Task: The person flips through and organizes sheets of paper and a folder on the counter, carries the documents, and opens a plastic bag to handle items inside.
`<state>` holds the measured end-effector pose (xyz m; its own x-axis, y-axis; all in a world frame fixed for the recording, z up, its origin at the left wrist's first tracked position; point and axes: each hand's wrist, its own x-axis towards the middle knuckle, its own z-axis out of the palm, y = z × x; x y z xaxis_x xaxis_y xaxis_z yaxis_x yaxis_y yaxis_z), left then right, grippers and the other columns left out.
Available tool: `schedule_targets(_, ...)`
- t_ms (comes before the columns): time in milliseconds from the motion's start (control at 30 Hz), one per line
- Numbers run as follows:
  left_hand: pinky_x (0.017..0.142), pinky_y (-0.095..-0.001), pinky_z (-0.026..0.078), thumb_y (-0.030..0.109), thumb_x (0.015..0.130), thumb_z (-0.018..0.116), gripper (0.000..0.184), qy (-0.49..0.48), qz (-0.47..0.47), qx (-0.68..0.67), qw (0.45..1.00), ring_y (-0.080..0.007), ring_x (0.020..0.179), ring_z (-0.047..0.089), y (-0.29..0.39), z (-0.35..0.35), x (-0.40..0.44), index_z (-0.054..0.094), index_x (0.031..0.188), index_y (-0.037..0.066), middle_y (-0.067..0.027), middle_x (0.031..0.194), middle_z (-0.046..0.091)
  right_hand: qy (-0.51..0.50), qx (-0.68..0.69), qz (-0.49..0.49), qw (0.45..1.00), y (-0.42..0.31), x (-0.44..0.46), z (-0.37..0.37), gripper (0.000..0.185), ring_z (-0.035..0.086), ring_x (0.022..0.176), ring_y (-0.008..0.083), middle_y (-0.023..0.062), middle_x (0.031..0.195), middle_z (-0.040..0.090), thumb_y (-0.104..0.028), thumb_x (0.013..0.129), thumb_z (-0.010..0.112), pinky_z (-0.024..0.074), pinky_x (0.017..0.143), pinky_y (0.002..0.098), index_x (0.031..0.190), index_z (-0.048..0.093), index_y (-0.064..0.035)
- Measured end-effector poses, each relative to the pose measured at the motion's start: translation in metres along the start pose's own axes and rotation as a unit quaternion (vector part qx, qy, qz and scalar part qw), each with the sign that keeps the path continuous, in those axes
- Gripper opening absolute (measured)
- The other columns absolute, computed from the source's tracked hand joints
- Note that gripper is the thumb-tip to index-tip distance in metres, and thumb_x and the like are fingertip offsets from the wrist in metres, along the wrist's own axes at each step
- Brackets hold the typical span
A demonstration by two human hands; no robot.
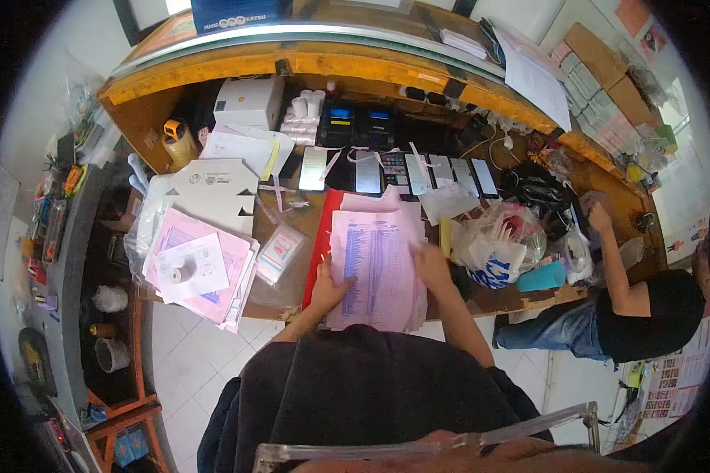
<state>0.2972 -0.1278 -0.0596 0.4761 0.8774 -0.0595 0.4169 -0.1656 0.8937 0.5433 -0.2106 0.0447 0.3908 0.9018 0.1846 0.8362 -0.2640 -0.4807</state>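
Observation:
A stack of pink printed sheets (375, 276) lies in front of me at the counter's near edge, with columns of blue print on the top sheet. My left hand (331, 292) grips the stack's left edge, its thumb resting on the top sheet. At the right edge of the sheets is my right hand (431, 268), smeared by motion, so its grip cannot be made out. A red folder (317, 256) shows under the stack's left side. More pink sheets (201, 260) lie to the left, with a small paper roll (184, 270) on top.
Several phones (314, 169) and card terminals (338, 126) line the back of the counter, beside a white printer (248, 102). To the right are a plastic bag (493, 248), a teal cup (541, 276) and a person in a black shirt (655, 315), one arm reaching over the counter.

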Motion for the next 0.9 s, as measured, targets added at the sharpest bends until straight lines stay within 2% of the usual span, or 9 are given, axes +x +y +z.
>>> schedule_targets(33,0.094,-0.0396,0.035,0.03,0.068,0.068,0.088,-0.002,0.0,-0.002,1.0,-0.0376,0.115,0.038,-0.001,-0.001,0.0,0.018,0.133,-0.001,-0.0252,0.124,0.034,-0.001,-0.069,0.005,0.998,-0.005,0.002,-0.005,0.025,0.055,0.074,0.04,0.0261,0.08,0.055,-0.009,0.077,0.049,0.0429,0.065,0.0437,0.095,0.059,0.0033)
schedule_targets(67,0.093,-0.04,0.036,0.03,0.069,0.068,0.088,-0.005,-0.002,0.003,1.0,-0.0376,0.114,0.039,-0.001,-0.001,0.0,0.017,0.133,-0.001,-0.0251,0.123,0.034,0.182,-0.082,-0.038,0.979,-0.006,0.004,-0.008,0.024,0.053,0.069,0.0419,0.0232,0.074,0.055,-0.008,0.079,0.046,0.0422,0.062,0.0459,0.095,0.059,0.0029)
schedule_targets(333,0.09,-0.042,0.039,0.025,0.067,0.069,0.088,-0.008,-0.024,0.055,0.998,-0.0385,0.112,0.04,0.019,-0.003,-0.004,0.017,0.132,-0.001,-0.0242,0.121,0.034,0.191,-0.025,0.13,0.973,-0.055,-0.006,-0.135,0.019,0.058,0.076,0.0331,0.0191,0.086,0.061,-0.009,0.085,0.051,0.0453,0.07,0.034,0.096,0.057,0.0046)
schedule_targets(433,0.088,-0.0424,0.04,0.023,0.066,0.069,0.087,0.008,-0.005,0.067,0.998,-0.0387,0.111,0.04,0.017,0.0,-0.004,0.017,0.132,-0.001,-0.024,0.12,0.035,0.216,0.278,0.043,0.935,-0.063,-0.012,-0.144,0.023,0.058,0.079,0.0201,0.0111,0.091,0.062,-0.015,0.086,0.053,0.0453,0.071,0.0292,0.099,0.056,0.0041)
schedule_targets(600,0.09,-0.0432,0.038,0.021,0.076,0.058,0.07,0.021,0.023,0.071,0.997,-0.0394,0.11,0.04,0.005,0.007,-0.001,0.02,0.13,-0.005,-0.0273,0.121,0.033,0.02,0.495,0.143,0.857,-0.017,0.007,-0.083,0.029,0.055,0.084,0.0134,0.0063,0.098,0.059,-0.015,0.085,0.056,0.0447,0.073,0.0266,0.108,0.052,0.0021)
schedule_targets(700,0.096,-0.0429,0.033,0.02,0.084,0.046,0.056,-0.062,0.119,0.064,0.989,-0.0397,0.117,0.034,-0.057,0.02,0.016,0.025,0.13,-0.004,-0.0287,0.126,0.031,-0.032,0.42,0.219,0.88,-0.003,0.012,-0.036,0.03,0.055,0.085,0.0129,0.0055,0.097,0.059,-0.015,0.085,0.055,0.0442,0.075,0.0263,0.11,0.052,0.0007)
schedule_targets(767,0.1,-0.0409,0.028,0.019,0.088,0.041,0.048,-0.057,0.033,0.007,0.998,-0.0369,0.123,0.028,-0.06,0.019,0.013,0.03,0.128,-0.004,-0.0279,0.131,0.028,-0.092,0.433,0.183,0.878,0.012,0.012,-0.005,0.031,0.054,0.089,0.015,0.0062,0.1,0.059,-0.014,0.085,0.055,0.0433,0.079,0.0279,0.111,0.051,0.0009)
schedule_targets(833,0.098,-0.0342,0.031,0.035,0.09,0.037,0.056,-0.143,-0.22,-0.41,0.874,-0.0258,0.118,0.036,-0.01,-0.007,0.007,0.025,0.133,0.001,-0.0145,0.132,0.032,-0.07,0.442,0.145,0.882,0.044,0.007,0.038,0.034,0.054,0.093,0.0173,0.0086,0.102,0.058,-0.013,0.084,0.055,0.0429,0.081,0.0296,0.113,0.048,0.0015)
schedule_targets(900,0.099,-0.0337,0.029,0.031,0.089,0.041,0.058,-0.127,-0.213,-0.435,0.866,-0.0257,0.119,0.035,0.052,-0.024,-0.002,0.022,0.134,-0.001,-0.0148,0.134,0.03,-0.048,0.45,0.106,0.885,0.054,0.003,0.051,0.037,0.054,0.097,0.0195,0.0109,0.105,0.057,-0.012,0.083,0.056,0.0424,0.083,0.0313,0.116,0.046,0.002)
